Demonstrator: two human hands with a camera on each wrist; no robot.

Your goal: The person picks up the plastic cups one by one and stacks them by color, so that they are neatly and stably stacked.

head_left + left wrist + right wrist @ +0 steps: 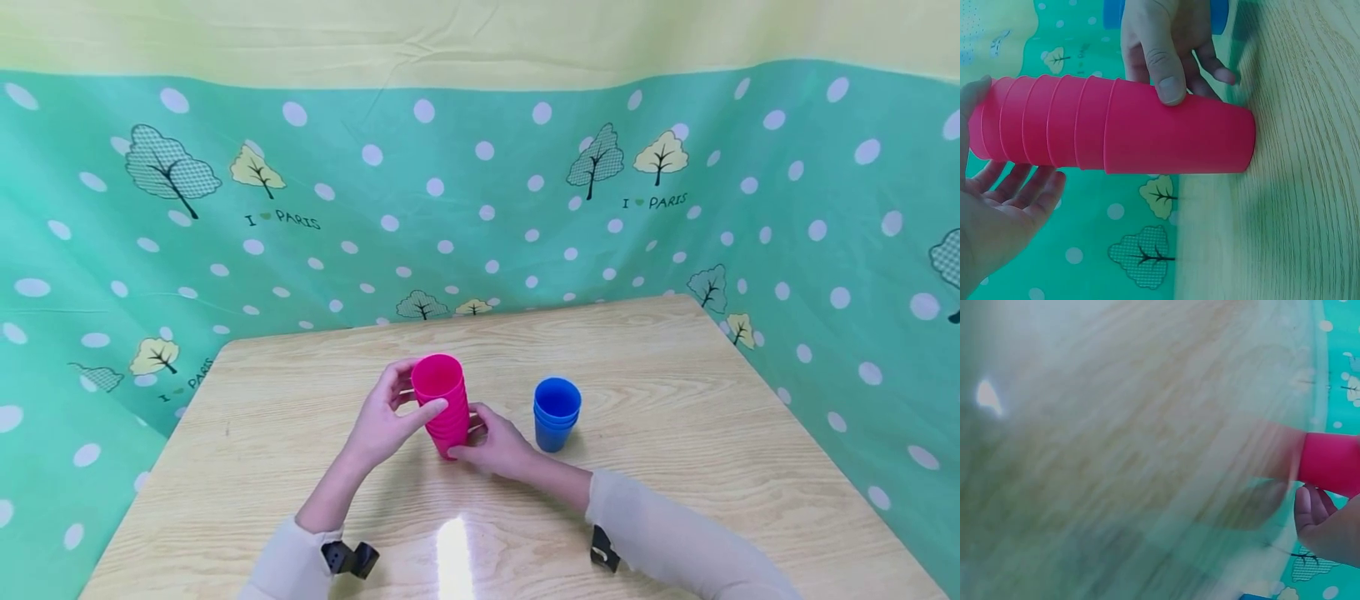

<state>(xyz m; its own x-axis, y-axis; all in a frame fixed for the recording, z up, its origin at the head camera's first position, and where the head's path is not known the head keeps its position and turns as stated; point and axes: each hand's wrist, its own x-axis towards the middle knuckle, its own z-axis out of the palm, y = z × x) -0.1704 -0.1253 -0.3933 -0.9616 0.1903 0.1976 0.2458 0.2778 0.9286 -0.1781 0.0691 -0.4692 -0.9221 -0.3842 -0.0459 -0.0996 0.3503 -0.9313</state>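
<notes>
A tall stack of several nested pink cups (439,383) stands mouth up at the middle of the table, its base at or very near the wood. My left hand (385,423) holds the upper cups, thumb on the near side and fingers round the far side. Low on the stack, my right hand (497,446) grips the bottom cup, with its thumb (1171,87) against the wall in the left wrist view. To the right stands a shorter stack of blue cups (553,417), apart from both hands. The right wrist view catches only the pink stack's lower end (1332,461).
The wooden table (637,358) reaches back to a green dotted curtain (465,192), which also hangs along both sides. A bright light reflection lies on the table's near part. Black wrist devices (349,558) sit at both sleeves.
</notes>
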